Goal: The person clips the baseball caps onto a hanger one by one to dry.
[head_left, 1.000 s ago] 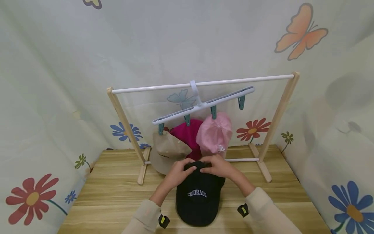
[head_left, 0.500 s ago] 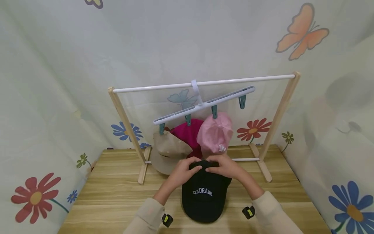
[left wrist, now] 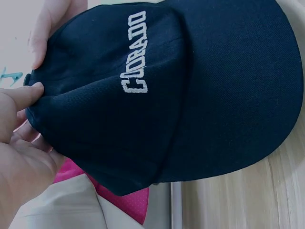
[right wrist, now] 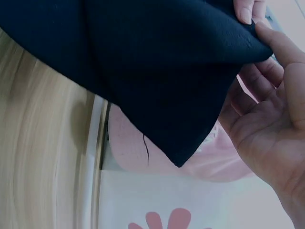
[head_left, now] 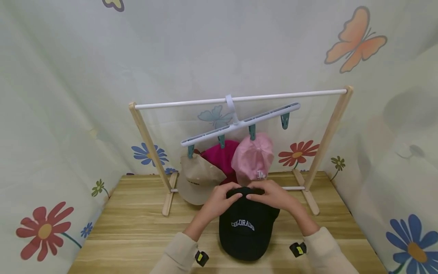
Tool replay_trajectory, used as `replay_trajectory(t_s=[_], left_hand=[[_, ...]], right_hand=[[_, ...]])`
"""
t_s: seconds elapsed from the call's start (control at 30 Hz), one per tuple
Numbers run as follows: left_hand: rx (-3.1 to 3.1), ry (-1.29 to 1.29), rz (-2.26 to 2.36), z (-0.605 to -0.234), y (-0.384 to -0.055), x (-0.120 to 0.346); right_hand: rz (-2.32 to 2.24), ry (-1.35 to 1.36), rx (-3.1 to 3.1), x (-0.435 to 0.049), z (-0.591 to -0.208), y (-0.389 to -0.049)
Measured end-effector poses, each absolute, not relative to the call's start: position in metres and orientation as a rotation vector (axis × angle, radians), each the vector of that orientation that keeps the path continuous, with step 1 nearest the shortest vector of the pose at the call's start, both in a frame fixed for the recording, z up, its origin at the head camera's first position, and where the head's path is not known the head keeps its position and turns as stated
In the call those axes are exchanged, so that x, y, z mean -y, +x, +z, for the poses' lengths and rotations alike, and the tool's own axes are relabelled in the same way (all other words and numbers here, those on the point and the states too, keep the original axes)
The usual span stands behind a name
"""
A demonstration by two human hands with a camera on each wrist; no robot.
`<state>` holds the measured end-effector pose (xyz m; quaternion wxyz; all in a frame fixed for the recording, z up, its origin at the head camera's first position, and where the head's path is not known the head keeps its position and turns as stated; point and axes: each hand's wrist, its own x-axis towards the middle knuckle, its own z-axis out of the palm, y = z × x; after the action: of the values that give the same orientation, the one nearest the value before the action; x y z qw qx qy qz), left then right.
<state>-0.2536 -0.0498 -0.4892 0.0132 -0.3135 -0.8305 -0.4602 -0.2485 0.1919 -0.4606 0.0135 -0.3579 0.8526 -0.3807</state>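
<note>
A black baseball cap [head_left: 247,232] with white COLORADO lettering hangs brim-down between my two hands, its crown at the top. My left hand [head_left: 220,199] pinches the crown's left side between thumb and fingers. On the other side my right hand [head_left: 273,195] pinches the crown near its top, the two thumbs almost meeting. Both wrist views show thumbs in front and fingers behind the fabric. Behind it, a beige cap [head_left: 198,179], a magenta cap [head_left: 224,154] and a pink LA cap [head_left: 254,158] hang from green clips on a tilted pale hanger [head_left: 212,134].
A free green clip [head_left: 285,121] dangles at the hanger's raised right end. The hanger hooks over the white rail [head_left: 291,95] of a wooden-ended rack [head_left: 145,133]. The rack stands on a wood-grain table [head_left: 137,228] before a flower-printed curtain [head_left: 68,95].
Both hands have moved to the right in the head view, carrying the black cap with them. The grip looks the same, and the hanging caps stay where they were.
</note>
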Motion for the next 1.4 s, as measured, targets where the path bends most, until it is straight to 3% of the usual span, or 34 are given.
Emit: replay_trajectory(t_s=[0.63, 1.4], left_hand=[[2.516, -0.999, -1.42, -0.485, -0.247, 0.036], [2.404, -0.883, -1.513, -0.487, -0.246, 0.016]], right_hand=[[-1.159, -1.155, -2.919, -0.205, -0.454, -0.236], [-1.224, -1.001, -2.926, -0.208, -0.454, -0.228]])
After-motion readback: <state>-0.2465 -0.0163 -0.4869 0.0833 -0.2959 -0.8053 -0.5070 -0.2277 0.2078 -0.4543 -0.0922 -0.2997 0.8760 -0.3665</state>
